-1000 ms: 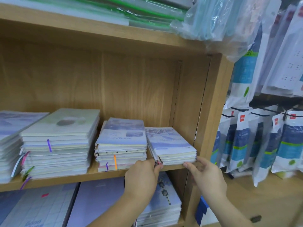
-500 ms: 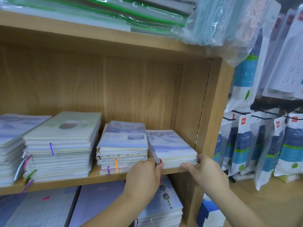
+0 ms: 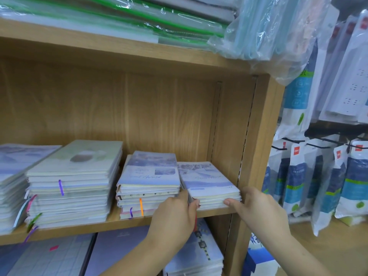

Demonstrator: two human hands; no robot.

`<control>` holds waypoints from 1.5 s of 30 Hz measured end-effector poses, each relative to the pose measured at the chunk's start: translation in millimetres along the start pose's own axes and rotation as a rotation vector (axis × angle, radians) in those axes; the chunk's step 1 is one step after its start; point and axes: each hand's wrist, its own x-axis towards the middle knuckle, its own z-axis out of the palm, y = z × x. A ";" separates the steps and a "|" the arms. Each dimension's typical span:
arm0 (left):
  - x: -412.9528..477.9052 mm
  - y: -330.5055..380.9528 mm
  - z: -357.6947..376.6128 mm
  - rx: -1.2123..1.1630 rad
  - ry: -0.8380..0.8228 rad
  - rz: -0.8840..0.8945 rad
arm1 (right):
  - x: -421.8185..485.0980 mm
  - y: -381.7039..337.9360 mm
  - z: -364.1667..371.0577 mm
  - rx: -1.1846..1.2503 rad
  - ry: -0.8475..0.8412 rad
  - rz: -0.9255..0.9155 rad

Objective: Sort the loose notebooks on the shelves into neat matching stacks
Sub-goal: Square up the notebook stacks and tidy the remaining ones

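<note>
A wooden shelf board (image 3: 95, 227) runs across a light oak bookcase, and everything here sits against it. At the board's right end, just beside the upright side panel (image 3: 256, 156), lies the small stack (image 3: 209, 184) of pale blue notebooks, flat, with its front edge at the board's lip. The left hand (image 3: 175, 218) grips the stack's left front corner, fingers pushed into the gap on that side and thumb curled against the front edge. The right hand (image 3: 260, 210) holds the right front corner, thumb pressed on the page edges; its fingers wrap round the side, out of sight.

Further left on the board, touching or nearly touching the small stack, stands a taller stack (image 3: 149, 182) with similar blue covers and orange and purple ribbon markers hanging from it. Beyond that is a green-covered stack (image 3: 73, 180), higher again, and at the board's far left end a blurred blue stack (image 3: 14, 176).

Above the board, the top shelf carries green-edged plastic folders (image 3: 139, 14) and clear bags (image 3: 268, 26) that spill over the corner of the case. Below the board, more notebooks (image 3: 195, 255) lie flat, beside a grid-patterned cover (image 3: 49, 255). To the right of the board, past the side panel, blue-and-white hanging packets (image 3: 298, 176) fill black hooks over a wood-toned surface (image 3: 338, 248).
</note>
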 end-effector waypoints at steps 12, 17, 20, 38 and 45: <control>3.8 -7.4 13.6 -0.171 0.053 0.008 | 11.3 -0.3 3.8 -0.039 -0.060 -0.232; 3.1 -10.9 16.3 -0.161 0.067 0.015 | 9.4 -1.0 5.5 -0.128 -0.007 -0.307; 2.8 -9.9 14.4 -0.140 0.069 0.028 | 8.5 -4.3 7.1 -0.140 0.237 -0.488; -9.4 -19.5 23.3 -0.089 0.032 0.048 | 13.2 -25.7 16.1 0.138 -0.026 -0.404; -55.4 -40.3 -18.7 -0.310 -0.038 0.104 | -7.3 -47.4 5.1 0.082 0.156 -0.432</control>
